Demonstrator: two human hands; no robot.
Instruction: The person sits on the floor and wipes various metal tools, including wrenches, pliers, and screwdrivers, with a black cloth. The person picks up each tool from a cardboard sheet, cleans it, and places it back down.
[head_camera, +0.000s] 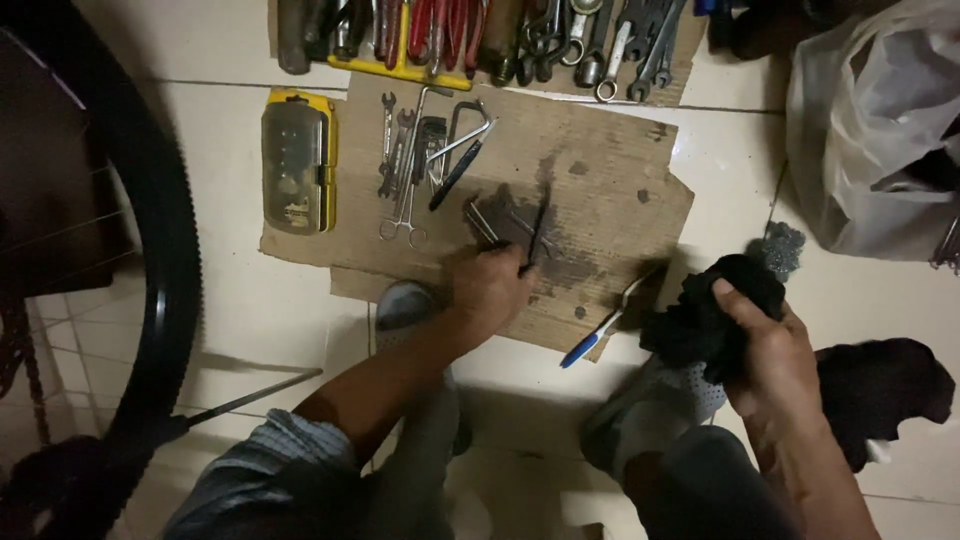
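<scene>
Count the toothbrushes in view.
1. A blue-handled toothbrush lies on the cardboard's lower right edge, between both hands. Others could hide among the tools at the top.

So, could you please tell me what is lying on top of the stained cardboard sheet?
On the cardboard lie a yellow bit case, small wrenches and forceps, and a blue-handled toothbrush. The left hand pinches a thin dark tool; whatever lies beneath the hand is covered.
</scene>
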